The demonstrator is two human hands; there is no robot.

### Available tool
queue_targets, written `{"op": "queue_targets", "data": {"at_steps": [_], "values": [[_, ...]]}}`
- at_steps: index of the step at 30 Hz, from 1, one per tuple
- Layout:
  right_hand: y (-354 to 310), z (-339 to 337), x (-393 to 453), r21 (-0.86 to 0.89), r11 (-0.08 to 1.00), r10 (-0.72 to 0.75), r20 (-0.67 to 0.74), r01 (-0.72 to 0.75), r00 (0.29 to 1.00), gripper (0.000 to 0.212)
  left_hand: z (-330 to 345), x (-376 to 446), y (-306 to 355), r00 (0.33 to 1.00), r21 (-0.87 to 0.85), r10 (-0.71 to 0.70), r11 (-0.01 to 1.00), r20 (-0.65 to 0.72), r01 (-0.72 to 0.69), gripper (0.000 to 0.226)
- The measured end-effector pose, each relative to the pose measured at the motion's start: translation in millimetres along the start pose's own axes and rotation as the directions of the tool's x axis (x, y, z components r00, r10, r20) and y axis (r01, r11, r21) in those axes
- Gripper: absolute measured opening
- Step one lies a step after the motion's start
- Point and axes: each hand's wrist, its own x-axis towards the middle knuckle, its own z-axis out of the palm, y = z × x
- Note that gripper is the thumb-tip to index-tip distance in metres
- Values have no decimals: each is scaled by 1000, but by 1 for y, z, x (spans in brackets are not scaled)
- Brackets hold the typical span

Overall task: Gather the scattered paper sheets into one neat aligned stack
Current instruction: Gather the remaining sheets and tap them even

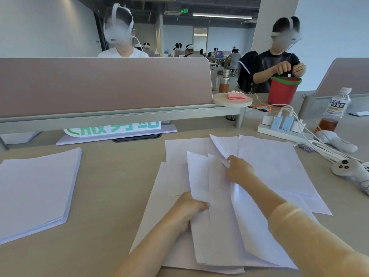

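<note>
1. Loose paper sheets (217, 226) lie fanned and overlapping on the desk (103, 196), centre to right of the view, edges not lined up; several are lifted off the surface in the middle.
2. More flat sheets (275, 166) spread out to the right, partly under the lifted ones.
3. Left hand (191, 206) grips the left edge of the raised sheets, fingers curled under, thumb on top.
4. Right hand (238, 169) reaches over the pile, fingers curled, pinching the corner of one sheet (221, 145) that tilts up off the desk.
5. A separate neat stack of paper (38, 190) sits at far left, well apart from the loose sheets, edges fairly square.
6. Behind the sheets: a sign with green characters (113, 129) under the pink desk divider (103, 84).
7. Right side: power strip (283, 130) with chargers and white cables, a drink bottle (334, 110), two white controllers (349, 168) near the desk edge.
8. A round shelf (232, 100) at the divider's end carries pink folded material (236, 95).
9. Red bucket with a green rim (283, 90) across the desk; a person (275, 62) in a headset holds hands above it. Another person (122, 35) in a headset sits behind the divider.
</note>
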Motion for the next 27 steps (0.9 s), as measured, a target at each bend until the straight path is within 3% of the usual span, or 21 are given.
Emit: {"op": "queue_targets", "data": {"at_steps": [3, 8, 13, 16, 17, 20, 23, 25, 27], "values": [[3, -6, 4, 239, 971, 33, -16, -29, 999, 47, -18, 1, 1, 999, -19, 11, 1000, -51, -12, 29], [-11, -9, -4, 677, 732, 49, 52, -72, 997, 48, -46, 2, 1, 994, -41, 17, 999, -109, -22, 37], [-59, 1, -35, 847, 516, -55, 179, -126, 982, 46, -64, -1, 8, 992, -44, -20, 999, -121, 15, 45], [-87, 9, -55, 905, 364, -219, 313, -220, 924, 44, -69, -4, 15, 998, -66, -16, 998, -60, 12, 44], [-94, 11, -58, 903, 357, -272, 347, -240, 898, 46, -70, -5, 16, 999, -64, 5, 998, -47, -8, 42], [-100, 15, -55, 858, 505, -310, 285, -97, 907, 53, -73, -9, 16, 998, -24, 61, 998, -23, -61, 30], [-78, 15, -46, 629, 750, -376, 150, 204, 914, 69, -73, -6, 10, 994, -23, 86, 996, -64, -87, 49], [-58, 16, -44, 371, 868, -442, 271, 331, 855, 86, -72, -3, 9, 986, -26, 98, 994, -134, -102, 38], [-46, 20, -46, 198, 895, -445, 345, 399, 826, 90, -72, 1, 9, 976, 0, 104, 994, -191, -106, 35]]}}
